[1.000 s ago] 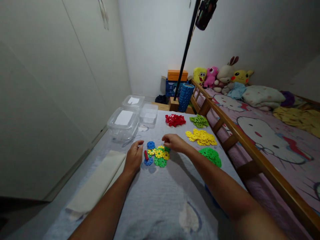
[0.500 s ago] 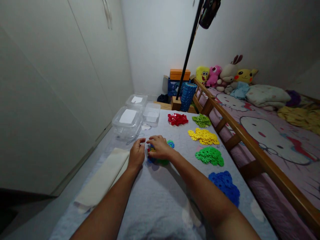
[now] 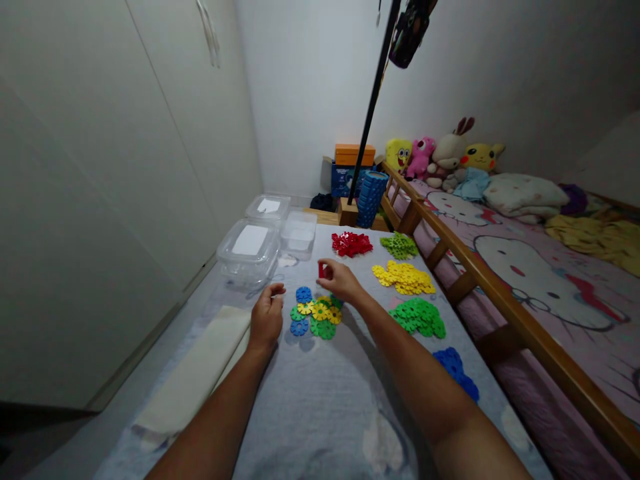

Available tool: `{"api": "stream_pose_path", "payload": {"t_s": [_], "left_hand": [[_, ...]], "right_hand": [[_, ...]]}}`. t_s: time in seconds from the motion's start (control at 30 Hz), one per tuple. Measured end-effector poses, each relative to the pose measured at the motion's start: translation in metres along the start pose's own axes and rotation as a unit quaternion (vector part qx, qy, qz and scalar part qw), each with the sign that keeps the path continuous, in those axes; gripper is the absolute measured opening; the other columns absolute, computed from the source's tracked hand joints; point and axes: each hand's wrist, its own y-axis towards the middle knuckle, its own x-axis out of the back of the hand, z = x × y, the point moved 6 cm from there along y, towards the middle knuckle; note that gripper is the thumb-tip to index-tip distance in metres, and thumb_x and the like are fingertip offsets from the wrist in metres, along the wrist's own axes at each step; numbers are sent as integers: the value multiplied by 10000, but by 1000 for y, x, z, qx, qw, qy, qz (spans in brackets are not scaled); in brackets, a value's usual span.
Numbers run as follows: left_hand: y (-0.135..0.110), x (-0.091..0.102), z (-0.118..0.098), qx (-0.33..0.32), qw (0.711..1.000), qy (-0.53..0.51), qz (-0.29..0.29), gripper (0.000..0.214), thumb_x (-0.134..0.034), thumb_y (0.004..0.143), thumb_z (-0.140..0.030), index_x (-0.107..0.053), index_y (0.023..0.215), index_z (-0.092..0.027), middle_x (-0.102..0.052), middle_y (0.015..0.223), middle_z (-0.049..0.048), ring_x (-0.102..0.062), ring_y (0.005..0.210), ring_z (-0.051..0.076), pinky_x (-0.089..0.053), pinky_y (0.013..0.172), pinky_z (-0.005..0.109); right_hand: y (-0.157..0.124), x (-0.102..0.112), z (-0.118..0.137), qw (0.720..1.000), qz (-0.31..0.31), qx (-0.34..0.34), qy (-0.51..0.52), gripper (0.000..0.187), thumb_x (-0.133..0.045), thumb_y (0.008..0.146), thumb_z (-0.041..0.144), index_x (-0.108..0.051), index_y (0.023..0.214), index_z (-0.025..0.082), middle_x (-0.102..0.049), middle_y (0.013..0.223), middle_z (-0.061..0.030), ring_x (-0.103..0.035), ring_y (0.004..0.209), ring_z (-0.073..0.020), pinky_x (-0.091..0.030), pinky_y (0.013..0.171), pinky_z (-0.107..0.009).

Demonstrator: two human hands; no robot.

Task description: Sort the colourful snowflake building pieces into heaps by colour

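My right hand (image 3: 341,280) pinches a small red disc (image 3: 322,270) above the grey-blue blanket (image 3: 320,400). Just below it lies a small mixed cluster of blue, yellow and green discs (image 3: 315,313). My left hand (image 3: 267,317) rests on the blanket to the left of that cluster, fingers curled with nothing visible in them. Sorted heaps lie farther off: red (image 3: 351,243), light green (image 3: 399,245), yellow (image 3: 403,277), green (image 3: 419,317) and blue (image 3: 456,370).
Clear plastic boxes (image 3: 249,253) stand at the back left by the wardrobe doors. A folded cream cloth (image 3: 195,373) lies at the left. A wooden bed rail (image 3: 500,293) runs along the right, with plush toys (image 3: 440,157) behind. A black pole (image 3: 373,107) rises at the back.
My right hand reached left into the mixed cluster, picked out the red disc that lay by my left hand, and has now lifted it toward the back. My left hand barely moved.
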Motion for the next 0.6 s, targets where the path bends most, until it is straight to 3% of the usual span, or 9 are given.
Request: {"api": "stream_pose_path", "payload": {"t_s": [0.17,0.37,0.47,0.6], "left_hand": [[-5,2,-11,-5,1000,23,5,352,-509,803,-340,-638,1088,-178,-704,1060,82,-636,854,197,-501,834,339],[-9,4,-20,0,999,41,9,383,-539,780,-376,-642,1085,-169,-713,1043,83,-581,682,164,-500,728,323],[-9,3,-20,-4,999,45,9,374,-542,782,-377,-645,1078,-172,-715,1027,76,-564,654,156,-496,726,325],[-9,2,-17,-5,999,48,17,370,-543,797,-390,-643,1081,-175,-711,1014,66,-554,636,148,-486,708,315]], "right_hand": [[36,53,-66,973,-165,-157,29,463,-625,645,97,-581,1100,174,-574,724,60,-570,642,-128,-462,621,-235],[70,103,-89,938,-249,-222,-90,212,-599,609,47,-633,772,179,-699,850,-41,-634,871,-177,-468,803,-251],[77,116,-99,926,-275,-245,-83,164,-594,609,48,-635,698,179,-715,832,-75,-645,914,-210,-471,822,-273],[79,116,-108,928,-286,-234,-47,116,-606,594,78,-625,646,180,-692,732,-79,-658,872,-237,-493,769,-295]]}}
